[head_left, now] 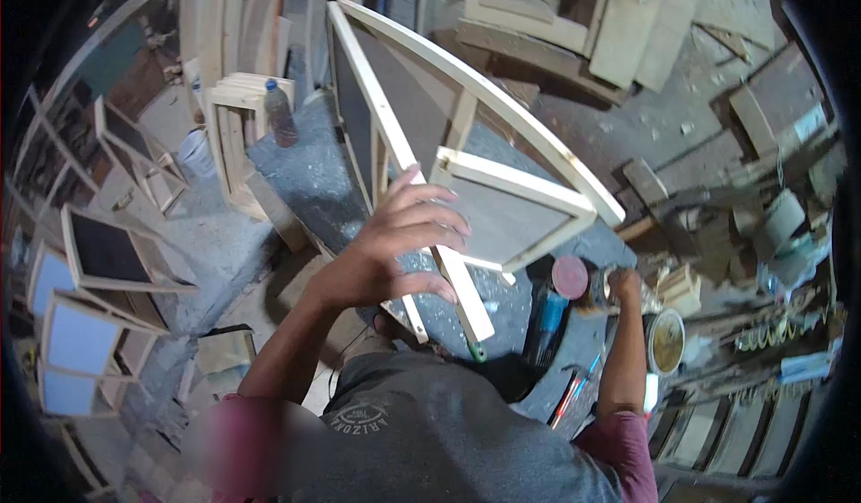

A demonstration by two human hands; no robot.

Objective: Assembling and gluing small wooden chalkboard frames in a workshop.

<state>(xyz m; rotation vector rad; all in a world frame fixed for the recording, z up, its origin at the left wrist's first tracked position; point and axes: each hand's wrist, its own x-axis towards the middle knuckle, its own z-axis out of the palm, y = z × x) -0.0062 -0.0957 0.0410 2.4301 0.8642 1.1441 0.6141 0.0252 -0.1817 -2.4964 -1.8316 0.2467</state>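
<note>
Tabletop [309, 176] stands speckled amid workshop clutter; far left, a bottle [281, 122] holds brownish liquid. Left hand [390, 243] lies spread over a wooden frame [373, 89]; right hand [625, 286], grip unclear.

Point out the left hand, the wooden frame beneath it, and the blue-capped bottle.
Left hand [384, 245], head view: back of the hand.
Wooden frame [377, 99], head view: long rail, beyond the fingers.
Blue-capped bottle [282, 121], head view: body, below the cap.

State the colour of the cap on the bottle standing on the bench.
The cap is blue; it shows best in the head view.
</note>
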